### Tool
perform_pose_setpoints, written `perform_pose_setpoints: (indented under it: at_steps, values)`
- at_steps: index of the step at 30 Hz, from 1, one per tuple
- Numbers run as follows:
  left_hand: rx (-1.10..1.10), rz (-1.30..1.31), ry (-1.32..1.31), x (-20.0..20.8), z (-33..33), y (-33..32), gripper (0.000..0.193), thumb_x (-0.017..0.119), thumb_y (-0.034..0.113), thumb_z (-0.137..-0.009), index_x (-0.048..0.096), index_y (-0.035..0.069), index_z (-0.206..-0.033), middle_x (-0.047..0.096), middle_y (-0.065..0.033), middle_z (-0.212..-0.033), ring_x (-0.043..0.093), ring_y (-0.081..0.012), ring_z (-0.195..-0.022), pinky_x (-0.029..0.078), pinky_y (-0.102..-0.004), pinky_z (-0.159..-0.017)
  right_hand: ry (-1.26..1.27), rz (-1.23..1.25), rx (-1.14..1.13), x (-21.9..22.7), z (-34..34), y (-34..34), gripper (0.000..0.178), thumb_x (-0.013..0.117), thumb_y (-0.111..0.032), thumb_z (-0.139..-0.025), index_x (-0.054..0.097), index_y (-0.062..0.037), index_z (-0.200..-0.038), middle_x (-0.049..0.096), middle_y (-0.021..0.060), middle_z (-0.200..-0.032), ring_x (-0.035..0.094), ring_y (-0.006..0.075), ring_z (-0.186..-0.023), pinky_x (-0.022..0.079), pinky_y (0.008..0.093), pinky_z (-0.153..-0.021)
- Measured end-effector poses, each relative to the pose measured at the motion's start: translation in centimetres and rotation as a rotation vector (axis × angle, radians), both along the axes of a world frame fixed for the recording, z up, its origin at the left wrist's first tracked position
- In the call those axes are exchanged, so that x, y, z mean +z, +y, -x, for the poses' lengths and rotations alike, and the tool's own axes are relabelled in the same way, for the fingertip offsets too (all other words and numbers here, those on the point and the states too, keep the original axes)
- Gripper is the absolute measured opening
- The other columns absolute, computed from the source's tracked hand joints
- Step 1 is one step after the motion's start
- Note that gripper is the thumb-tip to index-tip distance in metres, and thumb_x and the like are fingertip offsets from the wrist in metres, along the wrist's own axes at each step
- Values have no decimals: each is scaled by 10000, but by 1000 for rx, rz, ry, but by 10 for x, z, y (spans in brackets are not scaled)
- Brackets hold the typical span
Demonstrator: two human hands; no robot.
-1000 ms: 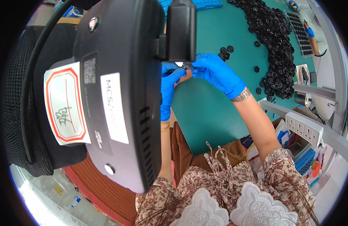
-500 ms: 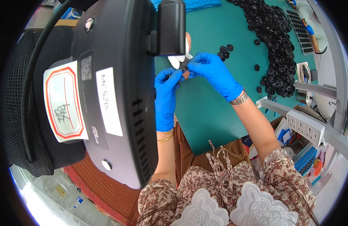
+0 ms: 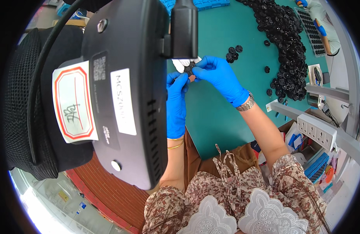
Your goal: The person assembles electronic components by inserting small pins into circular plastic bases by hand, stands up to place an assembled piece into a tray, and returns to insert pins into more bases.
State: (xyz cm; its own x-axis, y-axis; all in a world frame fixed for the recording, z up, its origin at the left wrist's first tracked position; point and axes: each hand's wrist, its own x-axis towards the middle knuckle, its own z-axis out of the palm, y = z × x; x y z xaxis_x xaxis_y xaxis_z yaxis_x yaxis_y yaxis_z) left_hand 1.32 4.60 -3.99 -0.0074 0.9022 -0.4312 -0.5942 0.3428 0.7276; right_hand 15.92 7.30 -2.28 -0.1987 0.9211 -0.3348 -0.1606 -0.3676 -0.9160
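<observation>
My left hand and my right hand, both in blue gloves, come together over the green table. Between their pinched fingertips is a small black disc-shaped part. A co-worker's white-gloved hand is right by the part; whether it grips it is hard to tell. To the right of my hands lies a small cluster of black toothed discs. Part of my left hand's edge and the co-worker's arm are hidden by a large black device.
The black device, with a cable and mesh fabric, blocks the left side. A long heap of black discs covers the table's right. Beyond are a black tray, another person's blue-gloved hand, a power strip and blue trays.
The black device has shifted slightly right and covers more of the white-gloved hand's surroundings. My hands stay at the black part with almost no movement.
</observation>
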Motion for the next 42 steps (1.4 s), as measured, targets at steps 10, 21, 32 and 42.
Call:
perform_pose_setpoints:
  at_steps: [10, 21, 32, 42]
  values:
    - [42, -47, 140, 5, -4, -2, 68, 600, 76, -807, 576, 32, -853, 593, -29, -787, 530, -97, -688, 386, -209, -587, -14, 27, -16, 1, 2, -1, 239, 646, -156, -802, 593, 55, -902, 617, 79, -825, 592, 109, -728, 495, 238, -678]
    - [-87, -34, -393, 18, 10, -17, 330, 545, 82, -842, 464, -12, -1149, 508, -157, -1175, 497, -217, -1102, 401, -310, -933, 78, 78, -84, -8, -30, -18, 215, 597, -190, -836, 593, -7, -949, 602, 31, -874, 537, 80, -765, 446, 220, -743]
    - [-195, -18, -184, -10, -4, -39, 300, 517, -40, -821, 462, -34, -1116, 491, -149, -1199, 500, -216, -1104, 407, -296, -964, -196, -59, -81, -17, -40, -46, 205, 602, -159, -832, 590, 4, -956, 607, 30, -852, 546, 73, -778, 458, 230, -706]
    - [-50, 49, -296, -25, 0, -56, 228, 527, -6, -847, 504, -31, -1072, 521, -118, -1119, 525, -215, -1060, 435, -312, -944, -828, -760, -142, 4, 8, 2, 234, 645, -187, -751, 636, -145, -981, 590, 48, -810, 568, 202, -709, 470, 307, -644]
